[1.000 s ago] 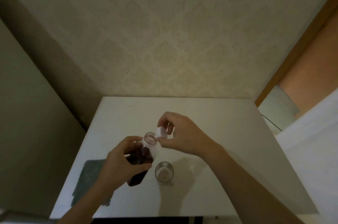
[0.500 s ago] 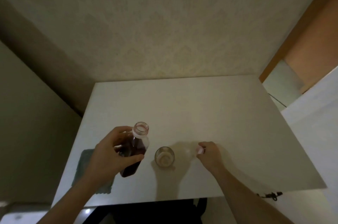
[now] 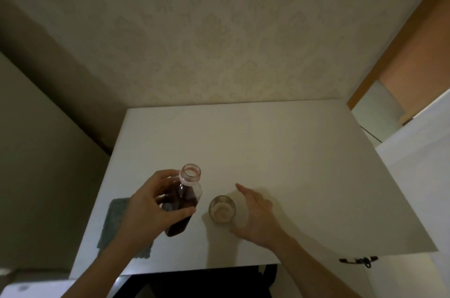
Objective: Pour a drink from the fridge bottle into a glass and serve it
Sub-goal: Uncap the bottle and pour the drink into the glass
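A clear bottle (image 3: pixel 182 202) with dark red drink stands uncapped on the white table (image 3: pixel 280 151). My left hand (image 3: pixel 148 210) grips the bottle around its body, thumb in front. An empty clear glass (image 3: pixel 222 209) stands just right of the bottle. My right hand (image 3: pixel 255 217) is beside the glass on its right, fingers straight and spread, close to the glass wall; whether it touches is unclear. The bottle cap is hidden from view.
A grey-green cloth (image 3: pixel 117 224) lies on the table's left front part. A patterned wall rises behind the table. A white cabinet (image 3: pixel 418 176) stands to the right, with a dark cable end (image 3: pixel 358 260) near the table's front right corner.
My right hand took the white cap off the bottle, lowered it to the table right of the glass, then let go and moved left toward the glass. The left hand kept holding the bottle.
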